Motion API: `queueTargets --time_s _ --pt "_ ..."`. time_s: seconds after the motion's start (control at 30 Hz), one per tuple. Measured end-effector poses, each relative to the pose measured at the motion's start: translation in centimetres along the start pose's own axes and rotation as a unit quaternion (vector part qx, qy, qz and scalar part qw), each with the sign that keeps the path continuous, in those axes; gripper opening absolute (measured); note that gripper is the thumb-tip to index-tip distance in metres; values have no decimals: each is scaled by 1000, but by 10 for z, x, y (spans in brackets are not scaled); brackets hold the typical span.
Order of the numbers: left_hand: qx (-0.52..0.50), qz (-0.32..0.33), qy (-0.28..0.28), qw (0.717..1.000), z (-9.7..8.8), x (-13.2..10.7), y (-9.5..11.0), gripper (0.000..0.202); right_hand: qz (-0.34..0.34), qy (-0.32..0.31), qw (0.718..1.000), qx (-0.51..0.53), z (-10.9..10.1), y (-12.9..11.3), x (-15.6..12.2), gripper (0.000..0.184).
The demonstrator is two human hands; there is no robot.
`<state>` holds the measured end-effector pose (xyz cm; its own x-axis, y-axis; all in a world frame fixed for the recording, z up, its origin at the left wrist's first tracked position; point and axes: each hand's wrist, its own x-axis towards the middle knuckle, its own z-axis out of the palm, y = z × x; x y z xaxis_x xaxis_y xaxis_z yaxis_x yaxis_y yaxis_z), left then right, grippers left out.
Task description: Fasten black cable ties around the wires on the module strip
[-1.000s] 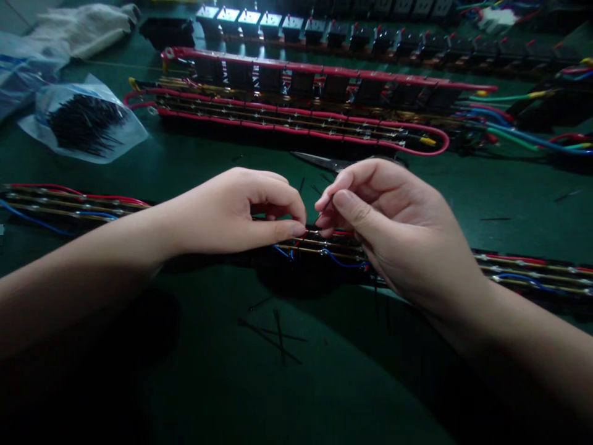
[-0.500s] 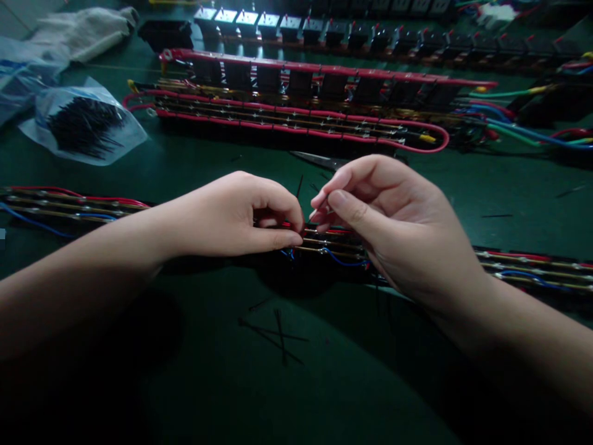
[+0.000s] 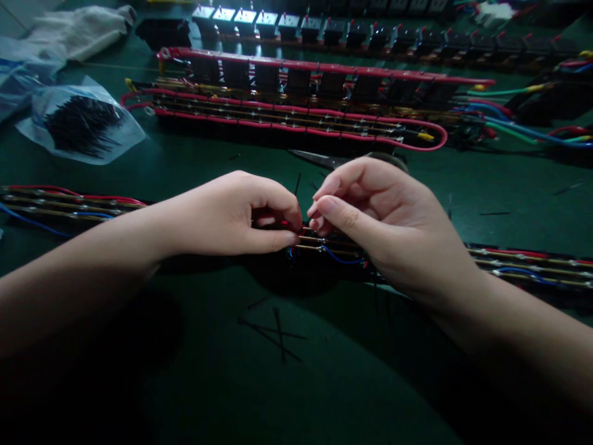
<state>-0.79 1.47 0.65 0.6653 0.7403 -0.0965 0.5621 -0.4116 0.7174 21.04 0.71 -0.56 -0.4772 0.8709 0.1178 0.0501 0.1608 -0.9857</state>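
My left hand (image 3: 241,213) is closed at the middle of a long wired strip (image 3: 340,247) with brass-coloured bars and red and blue wires. Its thumb and forefinger pinch at the strip's near side, over one end of a thin black cable tie (image 3: 311,217). Just right of it, my right hand (image 3: 375,216) pinches that tie between thumb and forefinger. The fingertips of both hands almost meet, and the tie's path round the strip is hidden. Below lie several loose black cable ties (image 3: 280,335) on the green table.
An open plastic bag (image 3: 125,133) of black cable ties lies at the left. Scissors (image 3: 315,159) rest behind my hands. Farther back stands an assembly with thick red cables (image 3: 296,128), then a row of block-shaped parts (image 3: 333,34). Cloth (image 3: 81,31) lies at the upper left.
My right hand has moved slightly left and down, bringing its pinched fingertips closer to my left hand. The left hand keeps its place at the strip.
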Motion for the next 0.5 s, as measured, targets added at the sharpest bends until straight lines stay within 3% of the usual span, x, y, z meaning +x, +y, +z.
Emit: queueTargets --time_s 0.33,0.5 --pt "16 3 -5 1000 -1 0 1 14 18 -10 999 24 2 -1 -1 13" --pt "11 -13 -8 1000 -1 0 2 14 -16 -11 1000 -18 0 2 -1 16"
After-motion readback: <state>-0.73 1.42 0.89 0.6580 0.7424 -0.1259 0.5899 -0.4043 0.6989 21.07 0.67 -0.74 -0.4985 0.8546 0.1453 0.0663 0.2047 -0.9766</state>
